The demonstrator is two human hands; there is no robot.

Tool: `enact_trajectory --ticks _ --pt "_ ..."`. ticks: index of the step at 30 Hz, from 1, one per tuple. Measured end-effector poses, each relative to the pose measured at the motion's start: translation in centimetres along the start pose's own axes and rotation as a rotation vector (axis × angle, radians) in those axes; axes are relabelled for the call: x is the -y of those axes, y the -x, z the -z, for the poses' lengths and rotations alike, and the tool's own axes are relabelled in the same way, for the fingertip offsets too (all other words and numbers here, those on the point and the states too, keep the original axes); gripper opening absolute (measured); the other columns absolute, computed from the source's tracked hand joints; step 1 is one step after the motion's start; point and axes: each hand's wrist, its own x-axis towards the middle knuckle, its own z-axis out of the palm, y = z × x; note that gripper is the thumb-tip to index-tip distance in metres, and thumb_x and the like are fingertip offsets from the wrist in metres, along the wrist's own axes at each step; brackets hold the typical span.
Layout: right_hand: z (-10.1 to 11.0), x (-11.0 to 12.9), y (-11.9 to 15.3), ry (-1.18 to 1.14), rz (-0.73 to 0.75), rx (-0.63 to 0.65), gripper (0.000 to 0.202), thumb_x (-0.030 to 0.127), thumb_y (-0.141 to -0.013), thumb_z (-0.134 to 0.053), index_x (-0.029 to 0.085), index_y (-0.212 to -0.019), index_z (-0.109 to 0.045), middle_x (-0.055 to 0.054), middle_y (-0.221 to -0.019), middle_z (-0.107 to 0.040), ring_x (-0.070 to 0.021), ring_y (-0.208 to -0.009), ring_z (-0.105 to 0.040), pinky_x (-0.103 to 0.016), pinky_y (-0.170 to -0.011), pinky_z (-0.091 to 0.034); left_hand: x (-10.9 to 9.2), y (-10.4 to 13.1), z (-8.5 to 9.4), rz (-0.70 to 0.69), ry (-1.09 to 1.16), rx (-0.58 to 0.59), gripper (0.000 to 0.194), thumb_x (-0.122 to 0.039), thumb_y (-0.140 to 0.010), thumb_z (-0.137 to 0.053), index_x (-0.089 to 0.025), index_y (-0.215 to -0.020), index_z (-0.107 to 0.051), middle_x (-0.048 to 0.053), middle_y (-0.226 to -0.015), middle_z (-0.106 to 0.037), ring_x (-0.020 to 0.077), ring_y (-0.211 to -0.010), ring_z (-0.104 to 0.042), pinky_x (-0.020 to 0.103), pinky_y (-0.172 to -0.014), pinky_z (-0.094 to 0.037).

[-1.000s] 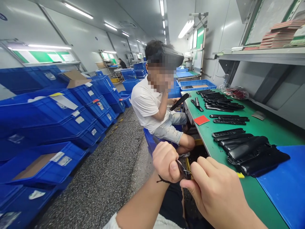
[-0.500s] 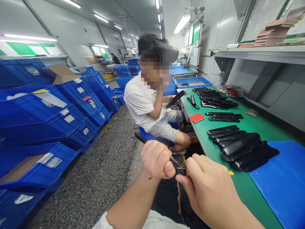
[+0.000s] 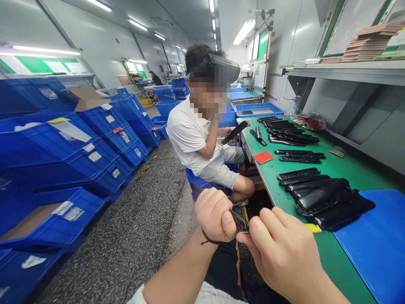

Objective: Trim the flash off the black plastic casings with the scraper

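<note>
A dark elongated piece (image 3: 238,220) is held over the lap, beside the worktop (image 3: 335,257). The left hand (image 3: 215,215) clenches round it, thumb pressed down; the right hand (image 3: 281,240) is curled closed at its right end, its exact grip hidden. Black parts (image 3: 325,196) lie across the worktop.

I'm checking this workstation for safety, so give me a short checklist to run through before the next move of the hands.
1. Left hand closed around a black part: ok.
2. Right hand at one end of that part: ok.
3. What the right hand grips: cannot tell, hidden from view.
4. Yellow piece beside the right hand, held or lying loose: cannot tell.
5. Other black parts on the green bench, apart from both hands: ok.
6. Co-worker's hand well away: ok.
</note>
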Motion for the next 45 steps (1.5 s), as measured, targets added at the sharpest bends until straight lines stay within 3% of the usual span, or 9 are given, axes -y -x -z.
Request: enact_trajectory --ticks 6,15,21,28,32,45 --pt "0.2 -0.8 -0.1 0.057 -0.049 -0.041 0.048 0.048 -0.113 -0.038 0.021 -0.074 -0.05 -0.003 -0.071 -0.043 -0.02 -0.068 -0.033 -0.037 -0.063 -0.019 -1.3 -0.1 -0.7 0.184 0.067 0.158 0.028 -0.016 -0.098 -0.036 -0.024 -0.072 -0.04 0.0 -0.063 -0.042 0.0188 -0.059 -0.04 0.038 -0.061 -0.027" --pt "1.6 -1.3 -0.3 -0.081 -0.092 0.176 0.048 0.056 -0.11 -0.043 0.02 -0.08 -0.052 -0.001 -0.075 -0.05 -0.0182 -0.068 -0.037 -0.035 -0.061 -0.02 0.0 -2.9 0.6 -0.109 0.031 0.307 0.022 -0.018 -0.088 -0.045 -0.025 -0.067 -0.04 0.0 -0.058 -0.04 0.0195 -0.056 -0.032 0.04 -0.059 -0.021" --pt "1.0 -1.7 -0.1 0.014 -0.045 0.126 0.052 0.056 -0.112 -0.037 0.021 -0.075 -0.051 -0.002 -0.071 -0.048 -0.0193 -0.067 -0.034 -0.036 -0.063 -0.018 0.2 -3.3 0.8 -0.139 -0.053 0.356 0.026 -0.02 -0.09 -0.045 -0.024 -0.064 -0.041 0.0 -0.057 -0.042 0.0191 -0.055 -0.033 0.039 -0.058 -0.023" --pt "0.0 -2.0 0.2 0.155 -0.027 -0.041 0.055 0.052 -0.113 -0.034 0.021 -0.071 -0.052 -0.002 -0.069 -0.044 -0.0202 -0.068 -0.032 -0.037 -0.064 -0.019 -0.6 -2.8 0.2 0.067 -0.089 0.417 0.037 -0.02 -0.1 -0.039 -0.023 -0.063 -0.043 0.001 -0.057 -0.049 0.0171 -0.054 -0.044 0.037 -0.058 -0.029" --pt "-0.1 -2.1 0.3 0.082 -0.047 0.001 0.059 0.061 -0.111 -0.031 0.02 -0.074 -0.053 -0.003 -0.072 -0.046 -0.0198 -0.069 -0.034 -0.036 -0.064 -0.021 -0.9 -2.6 0.1 0.155 -0.061 0.454 0.039 -0.02 -0.1 -0.04 -0.022 -0.062 -0.042 0.0 -0.055 -0.05 0.0158 -0.052 -0.046 0.035 -0.056 -0.029" --pt "-0.8 -3.3 0.9 0.23 0.017 -0.048 0.046 0.045 -0.113 -0.043 0.021 -0.074 -0.05 -0.002 -0.07 -0.047 -0.0199 -0.07 -0.034 -0.038 -0.064 -0.017 -2.3 -1.6 -1.0 0.491 -0.01 0.566 0.048 -0.028 -0.104 -0.037 -0.022 -0.057 -0.037 0.001 -0.05 -0.051 0.0154 -0.048 -0.042 0.035 -0.054 -0.02"
